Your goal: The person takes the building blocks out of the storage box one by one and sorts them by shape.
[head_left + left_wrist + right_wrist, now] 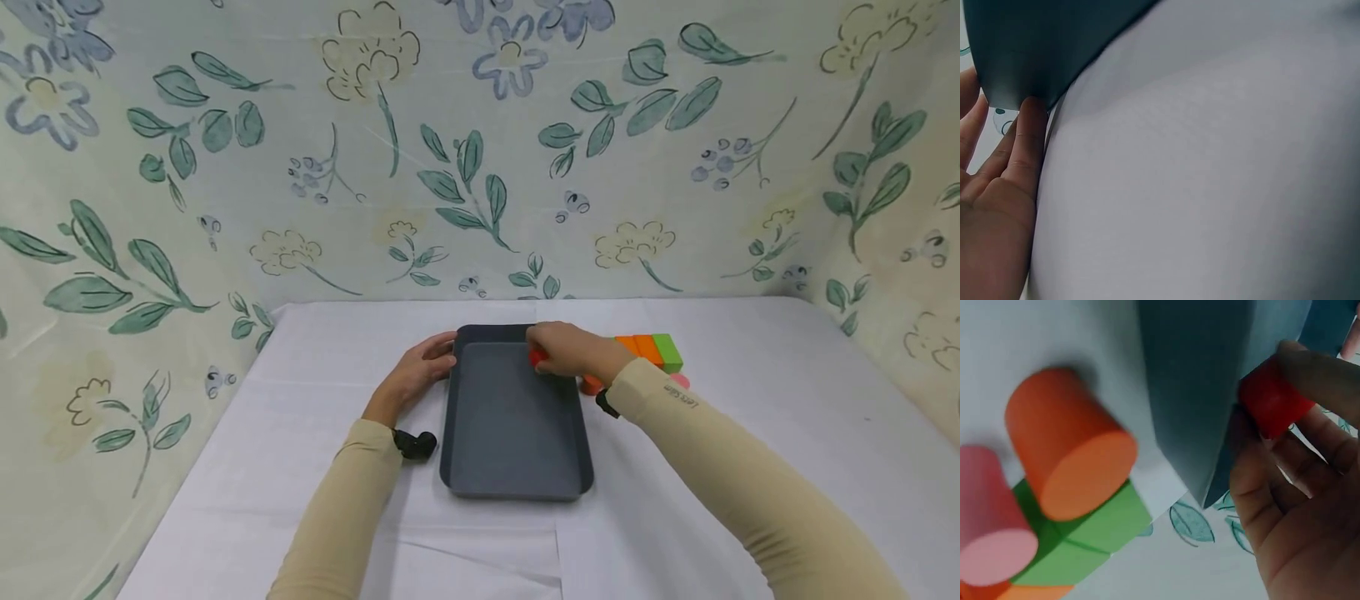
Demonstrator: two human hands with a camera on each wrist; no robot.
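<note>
A dark grey rectangular tray [517, 433] lies on the white-covered table. My right hand [566, 348] pinches a red block [1275, 399] with rounded sides over the tray's far right part. In the right wrist view, thumb and fingers are around that block, and the tray's side wall [1200, 381] stands just left of it. At the tray's far left edge, my left hand [420, 375] touches the outside of the rim with relaxed fingers. The left wrist view shows fingertips [1034, 109] against the tray's corner [1035, 56].
Right of the tray are an orange cylinder [1072, 444], a pink cylinder [991, 515], green blocks [1082, 534] and orange blocks [641, 348], partly hidden by my right arm. A flower-patterned cloth [480, 150] hangs behind the table.
</note>
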